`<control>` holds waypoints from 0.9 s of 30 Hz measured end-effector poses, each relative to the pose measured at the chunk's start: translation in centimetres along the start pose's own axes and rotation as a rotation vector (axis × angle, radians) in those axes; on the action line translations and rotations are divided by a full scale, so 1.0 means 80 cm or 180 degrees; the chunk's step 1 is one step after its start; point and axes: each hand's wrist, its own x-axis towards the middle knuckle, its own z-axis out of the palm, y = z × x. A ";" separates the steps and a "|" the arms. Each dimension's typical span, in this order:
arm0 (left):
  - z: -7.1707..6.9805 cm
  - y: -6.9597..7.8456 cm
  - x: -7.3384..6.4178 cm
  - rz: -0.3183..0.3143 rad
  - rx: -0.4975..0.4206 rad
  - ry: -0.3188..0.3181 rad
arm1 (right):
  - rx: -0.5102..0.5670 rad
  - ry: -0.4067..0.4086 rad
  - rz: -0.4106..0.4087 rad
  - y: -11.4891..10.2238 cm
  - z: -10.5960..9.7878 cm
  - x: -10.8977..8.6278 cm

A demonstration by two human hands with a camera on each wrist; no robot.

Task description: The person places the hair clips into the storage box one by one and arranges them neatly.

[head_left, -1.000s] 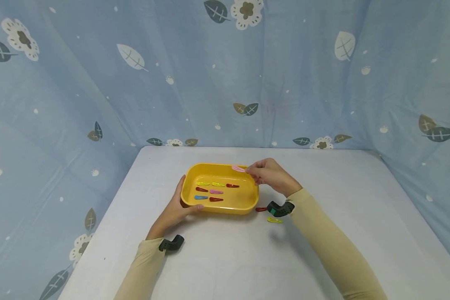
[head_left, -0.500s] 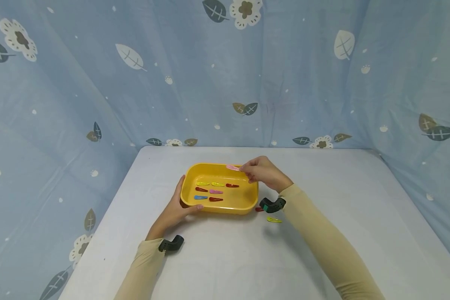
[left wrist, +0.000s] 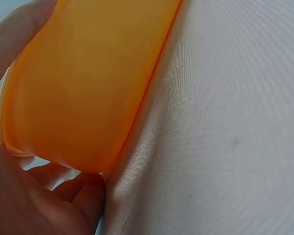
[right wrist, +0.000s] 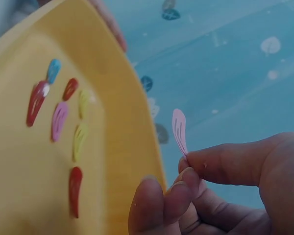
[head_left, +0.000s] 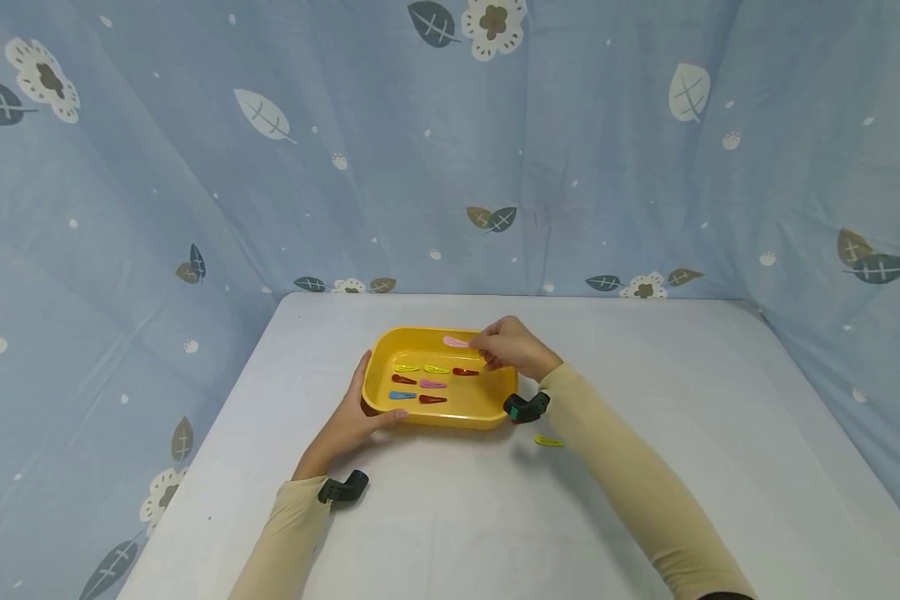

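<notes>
A yellow tray [head_left: 480,411] rests on the white table, with several hair clips lying flat inside: yellow, red, pink and a blue clip [head_left: 402,395]. My left hand [head_left: 351,417] grips the tray's left end, thumb over the near rim and fingers along the outer side, as the left wrist view [left wrist: 54,205] also shows. Above the tray's far right part, my right hand [head_left: 519,347] pinches a light pink hair clip [right wrist: 179,129] by its narrow end between thumb and forefinger. The clip is held clear of the tray floor.
A yellow hair clip [head_left: 548,440] lies on the white table [head_left: 435,517] to the right of the tray. A red clip beside it is mostly hidden by the right wrist's black camera [head_left: 527,407]. A blue patterned curtain [head_left: 390,167] stands behind the table.
My right hand has moved left over the tray, carrying the light pink hair clip. The left hand and the tray have stayed in place.
</notes>
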 end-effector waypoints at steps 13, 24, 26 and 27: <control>-0.001 -0.001 0.000 0.0035 0.0020 -0.0005 | -0.0592 0.0164 -0.0019 0.014 0.023 0.016; -0.001 -0.002 0.000 0.0022 0.0038 0.0006 | -0.1085 0.0144 0.0043 0.018 0.039 0.024; -0.001 -0.002 0.000 0.0037 0.0039 0.0005 | -0.1196 0.0119 0.0072 0.018 0.040 0.026; -0.001 -0.002 0.000 0.0047 0.0031 0.0002 | -0.1245 0.0105 0.0082 0.018 0.041 0.027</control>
